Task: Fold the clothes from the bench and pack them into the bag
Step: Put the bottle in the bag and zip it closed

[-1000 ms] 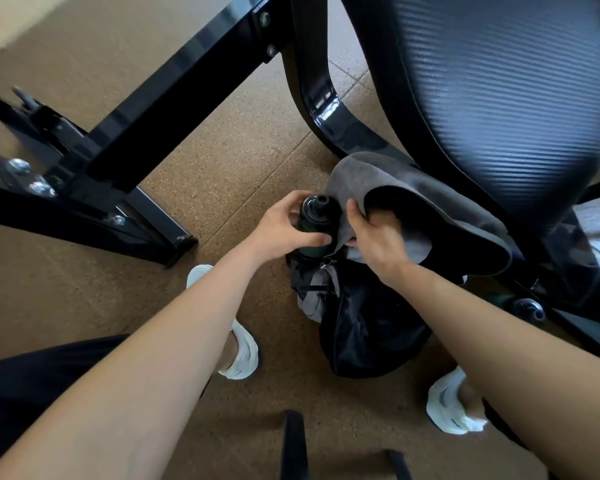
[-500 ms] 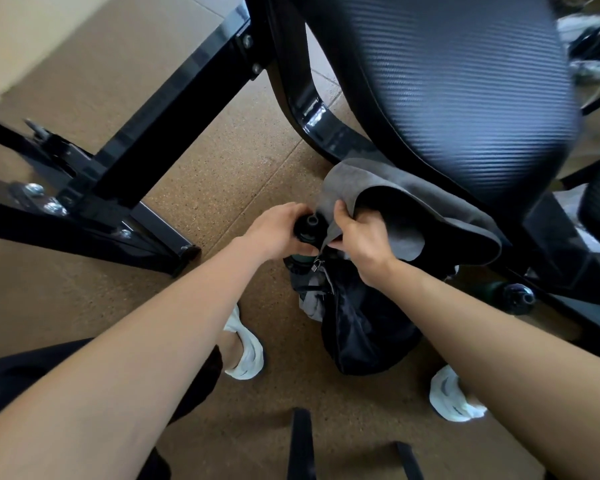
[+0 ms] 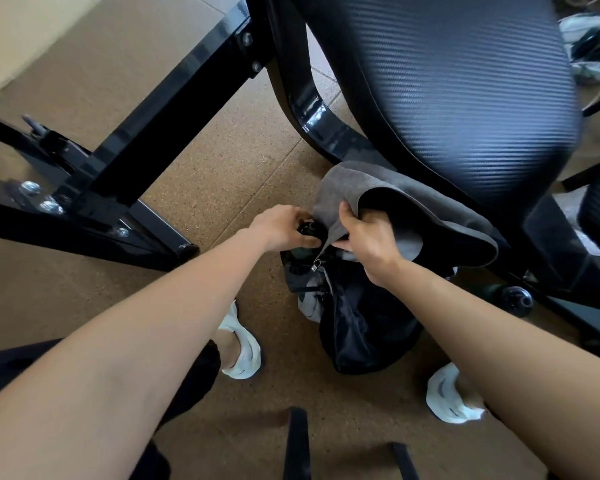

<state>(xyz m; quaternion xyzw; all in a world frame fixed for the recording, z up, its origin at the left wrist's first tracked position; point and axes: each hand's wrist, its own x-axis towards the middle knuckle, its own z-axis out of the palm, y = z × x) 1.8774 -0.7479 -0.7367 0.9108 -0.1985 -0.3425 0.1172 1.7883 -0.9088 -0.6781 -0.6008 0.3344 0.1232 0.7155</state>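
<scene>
Bottle (image 3: 310,233) pushed lower into bag (image 3: 364,327) on floor vs a sec ago – left hand (image 3: 280,227) wrapped round its cap, right hand (image 3: 367,241) pinching grey cloth (image 3: 405,199) at bag mouth below bench (image 3: 457,84) – packing prob. near done.

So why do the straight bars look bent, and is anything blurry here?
Head view: the wide-angle lens bows the black frame bars; bright glare streaks the ribbed bench pad; the shoes at top right smear with blur; left hand, right hand and bag look sharp.
</scene>
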